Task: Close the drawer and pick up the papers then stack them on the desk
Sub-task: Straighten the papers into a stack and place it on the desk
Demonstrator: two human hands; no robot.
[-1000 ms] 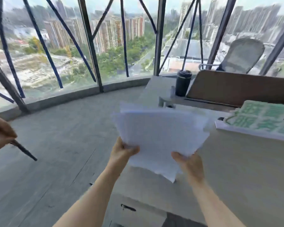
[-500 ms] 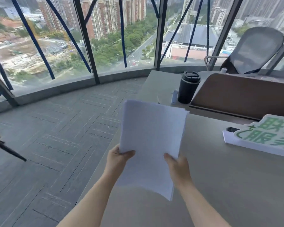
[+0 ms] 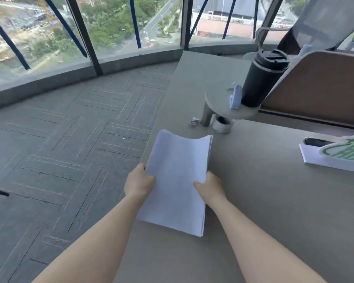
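Note:
A squared-up stack of white papers (image 3: pixel 177 178) is held low over the left part of the grey desk (image 3: pixel 264 201), its top edge bowed. My left hand (image 3: pixel 138 183) grips the stack's left edge with the thumb on top. My right hand (image 3: pixel 209 187) grips its right edge the same way. The stack's near corner lies on or just above the desk surface; I cannot tell which. No drawer is in view.
A black flask (image 3: pixel 262 77) and a pale blue clip (image 3: pixel 235 97) stand on a small round shelf (image 3: pixel 219 101) beyond the papers. Below it sit a white cup (image 3: pixel 222 124) and a crumpled wrapper (image 3: pixel 194 120). A green-and-white sign (image 3: pixel 343 155) lies at right. A brown divider panel (image 3: pixel 319 88) and a chair back lie behind.
The loose, fanned sheets have been squared into one neat stack and lowered from in front of me down to the desk surface. My view has tilted downward.

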